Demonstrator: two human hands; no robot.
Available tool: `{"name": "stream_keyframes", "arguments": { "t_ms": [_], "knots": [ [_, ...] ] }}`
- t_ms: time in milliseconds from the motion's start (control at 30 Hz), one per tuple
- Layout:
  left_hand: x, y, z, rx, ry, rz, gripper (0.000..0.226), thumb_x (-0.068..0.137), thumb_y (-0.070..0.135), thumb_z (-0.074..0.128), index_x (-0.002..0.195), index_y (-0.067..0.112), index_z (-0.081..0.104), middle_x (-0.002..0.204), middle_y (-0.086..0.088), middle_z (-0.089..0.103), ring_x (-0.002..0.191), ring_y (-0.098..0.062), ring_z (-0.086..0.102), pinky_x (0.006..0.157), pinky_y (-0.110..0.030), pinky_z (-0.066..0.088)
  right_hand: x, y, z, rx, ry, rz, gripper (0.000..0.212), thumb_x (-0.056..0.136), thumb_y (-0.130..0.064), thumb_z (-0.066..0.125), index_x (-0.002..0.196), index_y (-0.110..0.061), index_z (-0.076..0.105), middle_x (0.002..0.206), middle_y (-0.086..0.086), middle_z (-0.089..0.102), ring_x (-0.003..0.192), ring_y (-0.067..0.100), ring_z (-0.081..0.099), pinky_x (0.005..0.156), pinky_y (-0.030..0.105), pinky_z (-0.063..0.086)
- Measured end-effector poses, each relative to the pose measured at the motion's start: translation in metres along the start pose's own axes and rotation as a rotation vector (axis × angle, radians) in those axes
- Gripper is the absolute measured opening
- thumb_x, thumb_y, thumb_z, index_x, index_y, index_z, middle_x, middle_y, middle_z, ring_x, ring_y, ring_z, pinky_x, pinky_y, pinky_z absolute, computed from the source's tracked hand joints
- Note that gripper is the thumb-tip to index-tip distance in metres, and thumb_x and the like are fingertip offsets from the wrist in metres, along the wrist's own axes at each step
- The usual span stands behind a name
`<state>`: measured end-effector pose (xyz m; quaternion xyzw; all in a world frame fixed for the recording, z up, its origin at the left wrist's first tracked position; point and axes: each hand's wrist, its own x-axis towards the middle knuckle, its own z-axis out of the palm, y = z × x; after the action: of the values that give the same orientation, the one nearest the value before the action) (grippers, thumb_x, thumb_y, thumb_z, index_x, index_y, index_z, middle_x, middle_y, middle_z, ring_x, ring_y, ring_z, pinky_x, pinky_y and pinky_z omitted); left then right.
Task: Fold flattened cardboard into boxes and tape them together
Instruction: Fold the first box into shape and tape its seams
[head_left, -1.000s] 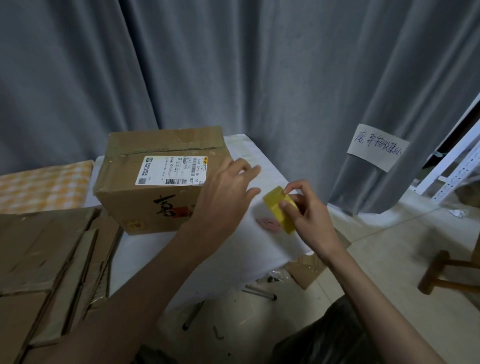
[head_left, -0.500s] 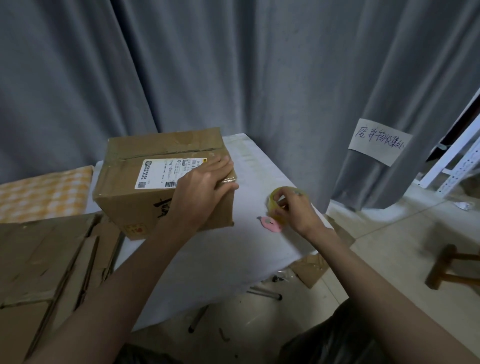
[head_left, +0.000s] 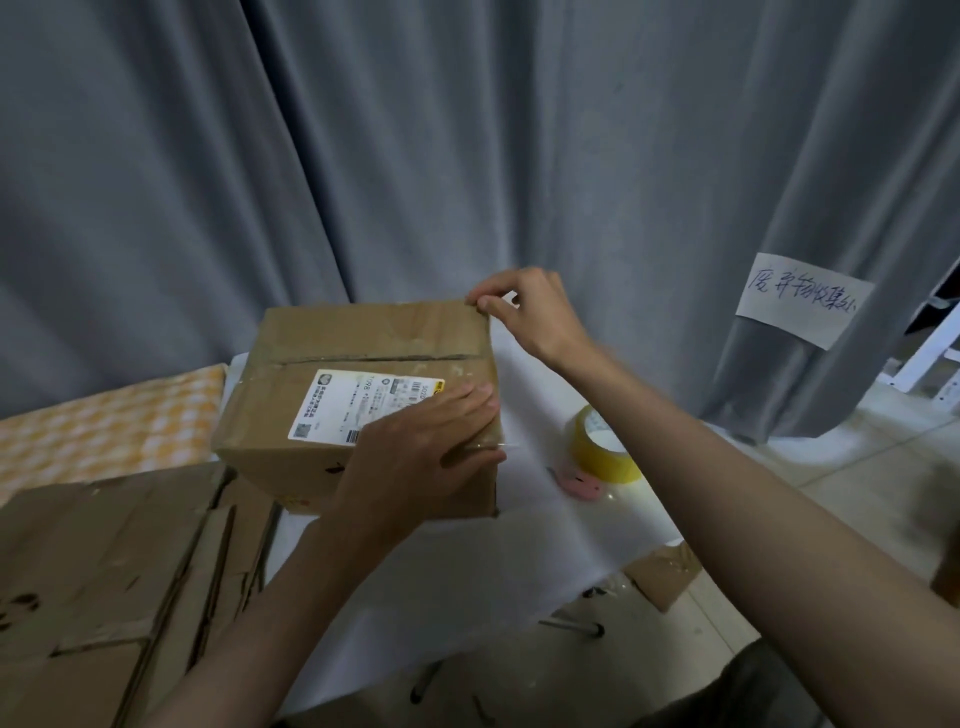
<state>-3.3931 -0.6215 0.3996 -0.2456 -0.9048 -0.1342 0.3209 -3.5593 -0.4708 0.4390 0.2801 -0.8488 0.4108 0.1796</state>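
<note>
A folded brown cardboard box with a white shipping label stands on the white table. My left hand lies flat on the box's near right top corner, fingers pressed over a strip of clear tape at the edge. My right hand pinches the box's far right top corner between thumb and fingers. A yellow tape roll lies on the table to the right of the box, beside a small pink cutter.
Flattened cardboard sheets are stacked at the lower left. An orange checked cloth lies behind them. Grey curtains hang behind the table, with a handwritten paper note at the right. A cardboard scrap lies on the floor under the table's right edge.
My right hand put the tape roll down on the table and moved up to the box's far right corner. My left hand went from beside the box onto its near right top corner.
</note>
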Motion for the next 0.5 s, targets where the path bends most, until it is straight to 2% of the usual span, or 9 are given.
{"name": "stream_keyframes", "arguments": {
  "t_ms": [133,233,300,433,500],
  "knots": [
    [-0.003,0.000,0.001,-0.030,-0.010,-0.027,0.046,0.089,0.041,0.064,0.124,0.012,0.068,0.131,0.000,0.064,0.125,-0.015,0.058,0.091,-0.038,0.057,0.010,0.011,0.010,-0.019,-0.032,-0.006,0.019,0.094,-0.007,0.062,0.102,-0.010,0.079,0.104,0.004,0.076,0.094,0.014,0.065,0.078,0.008,0.037],
    [-0.005,0.000,0.002,-0.043,-0.008,-0.027,0.048,0.091,0.046,0.056,0.126,0.014,0.068,0.131,0.001,0.063,0.126,-0.014,0.057,0.093,-0.035,0.056,0.018,0.016,0.010,0.020,-0.080,0.039,0.018,0.095,-0.010,0.061,0.098,-0.010,0.079,0.096,0.000,0.077,0.082,0.002,0.062,0.073,0.000,0.036],
    [-0.005,-0.001,0.002,-0.053,-0.012,-0.042,0.050,0.091,0.047,0.055,0.127,0.015,0.067,0.132,0.002,0.063,0.127,-0.013,0.055,0.095,-0.033,0.054,0.024,0.019,0.008,0.065,-0.125,0.104,0.016,0.095,-0.011,0.063,0.096,-0.010,0.079,0.090,0.001,0.076,0.078,0.001,0.062,0.072,0.000,0.039],
    [-0.006,0.001,0.005,-0.056,-0.007,-0.064,0.048,0.090,0.044,0.066,0.128,0.015,0.066,0.134,0.002,0.061,0.129,-0.012,0.053,0.099,-0.030,0.049,0.033,0.028,0.001,0.357,-0.192,0.305,0.013,0.095,-0.006,0.063,0.095,-0.004,0.076,0.087,0.014,0.072,0.075,0.014,0.065,0.069,0.020,0.050],
    [-0.007,0.004,0.008,-0.055,0.027,-0.067,0.045,0.087,0.036,0.071,0.126,0.014,0.067,0.134,0.001,0.061,0.129,-0.012,0.053,0.101,-0.028,0.046,0.035,0.033,-0.001,0.468,-0.225,0.367,0.016,0.097,-0.003,0.056,0.098,0.000,0.072,0.086,0.016,0.067,0.073,0.015,0.063,0.067,0.024,0.052]
  ]
}}
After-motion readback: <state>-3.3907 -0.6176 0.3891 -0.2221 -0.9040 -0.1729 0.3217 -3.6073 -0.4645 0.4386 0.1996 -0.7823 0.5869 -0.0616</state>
